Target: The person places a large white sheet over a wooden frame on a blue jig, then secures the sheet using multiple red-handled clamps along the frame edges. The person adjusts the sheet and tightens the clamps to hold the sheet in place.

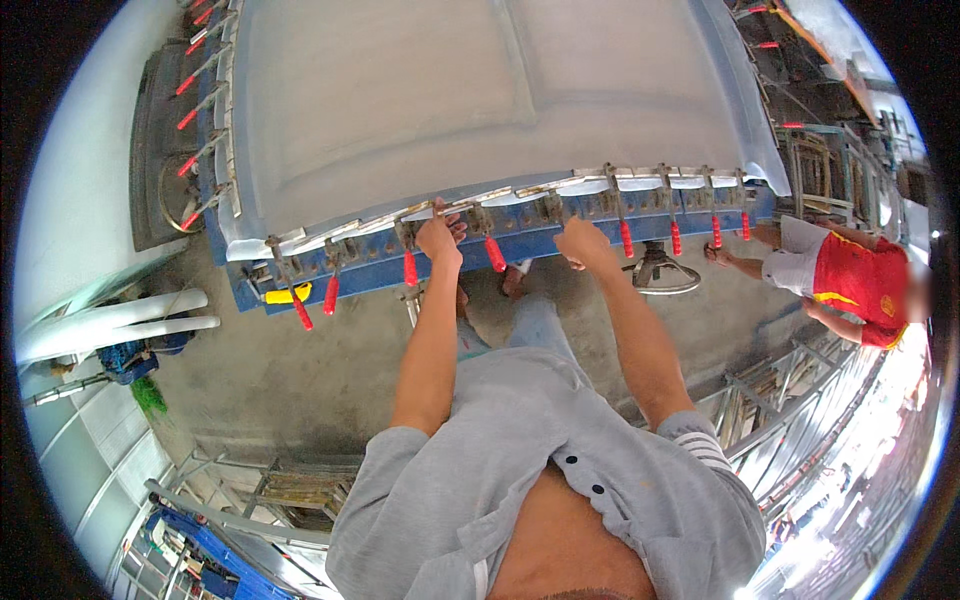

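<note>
A large sheet of pale, translucent mesh (pixel 400 90) lies stretched over a blue frame (pixel 520 240). Toggle clamps with red handles line its near edge and sides. My left hand (pixel 440 238) is at the near edge, fingers apart, one fingertip touching the metal clamping strip (pixel 385 218). It lies between two clamps, one with a red handle (pixel 410 268) and one with another red handle (pixel 495 254). Farther right, my right hand (pixel 586 244) is curled closed by the blue edge, just left of a red clamp handle (pixel 627 238). Whatever it grips is hidden.
Near the frame's left corner is a yellow handle (pixel 287 295). A handwheel (pixel 662 278) sits under the right side. At right, a person in a red shirt (pixel 850 285) reaches toward the frame's clamps. White rolls (pixel 120 325) and metal racks (pixel 780 400) stand around the floor.
</note>
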`<state>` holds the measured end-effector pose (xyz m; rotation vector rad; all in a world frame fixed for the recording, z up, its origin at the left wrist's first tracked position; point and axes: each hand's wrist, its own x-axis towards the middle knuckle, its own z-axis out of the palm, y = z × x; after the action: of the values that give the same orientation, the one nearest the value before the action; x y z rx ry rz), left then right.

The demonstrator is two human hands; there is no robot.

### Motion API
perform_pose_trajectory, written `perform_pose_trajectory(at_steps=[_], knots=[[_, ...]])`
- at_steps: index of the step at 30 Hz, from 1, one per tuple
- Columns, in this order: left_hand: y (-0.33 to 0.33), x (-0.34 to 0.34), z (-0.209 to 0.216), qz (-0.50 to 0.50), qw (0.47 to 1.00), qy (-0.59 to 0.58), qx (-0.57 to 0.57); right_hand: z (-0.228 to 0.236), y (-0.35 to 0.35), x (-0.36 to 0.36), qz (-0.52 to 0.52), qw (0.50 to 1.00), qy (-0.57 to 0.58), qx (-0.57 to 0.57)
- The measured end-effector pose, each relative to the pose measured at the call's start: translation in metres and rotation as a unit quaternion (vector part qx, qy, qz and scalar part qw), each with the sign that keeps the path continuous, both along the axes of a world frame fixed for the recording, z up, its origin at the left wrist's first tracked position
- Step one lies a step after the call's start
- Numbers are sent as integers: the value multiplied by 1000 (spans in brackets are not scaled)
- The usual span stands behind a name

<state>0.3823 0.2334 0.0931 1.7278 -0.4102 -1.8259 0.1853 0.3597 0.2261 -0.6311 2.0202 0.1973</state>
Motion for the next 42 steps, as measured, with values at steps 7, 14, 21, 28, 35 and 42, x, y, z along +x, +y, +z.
perform_pose_trajectory(at_steps=[7, 14, 21, 28, 35, 42], knots=[[10, 9, -6, -59, 990, -78, -98, -48, 48, 30, 28, 968, 209, -137], [12, 23, -2, -12, 998, -42, -41, -117, 62, 44, -12, 925, 267, -272], [17, 16, 16, 61, 998, -12, -23, -115, 61, 46, 2, 921, 270, -281], [20, 31, -3, -52, 998, 4, -44, 2, -21, 86, -28, 978, 72, -193], [23, 31, -7, -90, 995, 13, -50, -27, -17, 149, -51, 976, 158, -140], [23, 41, 2, -97, 994, 3, -53, -42, -10, 138, -100, 965, 69, -231]])
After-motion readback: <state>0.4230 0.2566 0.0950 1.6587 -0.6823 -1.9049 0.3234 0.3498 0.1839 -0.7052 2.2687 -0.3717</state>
